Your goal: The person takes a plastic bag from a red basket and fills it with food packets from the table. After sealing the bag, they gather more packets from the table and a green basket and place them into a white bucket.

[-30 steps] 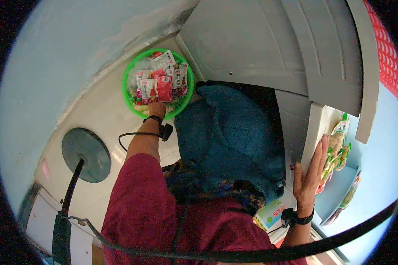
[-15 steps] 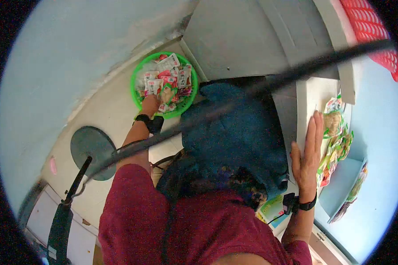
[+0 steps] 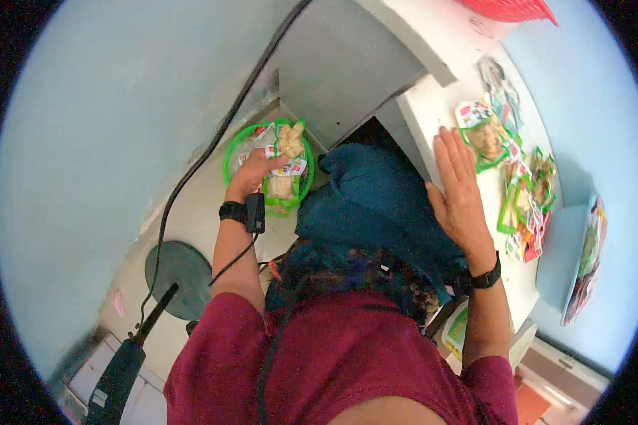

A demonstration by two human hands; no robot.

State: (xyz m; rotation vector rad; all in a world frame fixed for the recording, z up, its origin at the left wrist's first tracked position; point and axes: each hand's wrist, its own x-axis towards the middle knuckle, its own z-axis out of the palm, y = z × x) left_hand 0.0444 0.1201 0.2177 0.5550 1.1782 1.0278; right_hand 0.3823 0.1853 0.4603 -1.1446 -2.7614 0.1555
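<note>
Over the round green basket (image 3: 228,157) at the left, my left hand (image 3: 254,174) is closed on snack packets. One green-edged snack packet (image 3: 290,140) with pale pieces inside sticks up beyond my fingers, and another snack packet (image 3: 281,188) hangs nearer me. How many I hold is hidden. More packets lie in the basket beneath. My right hand (image 3: 462,198) rests open, fingers stretched, along the edge of the white table (image 3: 424,99). Just beyond its fingertips lies a clear-fronted snack packet (image 3: 486,138), beside a pile of packets (image 3: 524,205).
A light blue bin (image 3: 561,262) holding packets stands at the right by the wall. A red basket (image 3: 514,8) sits at the table's far end. On the floor at left is a round dark stand base (image 3: 179,280); a black cable (image 3: 223,127) crosses the view.
My left hand has come up from inside the green basket with packets in it. My right hand stays open at the table edge, and the whole view has shifted.
</note>
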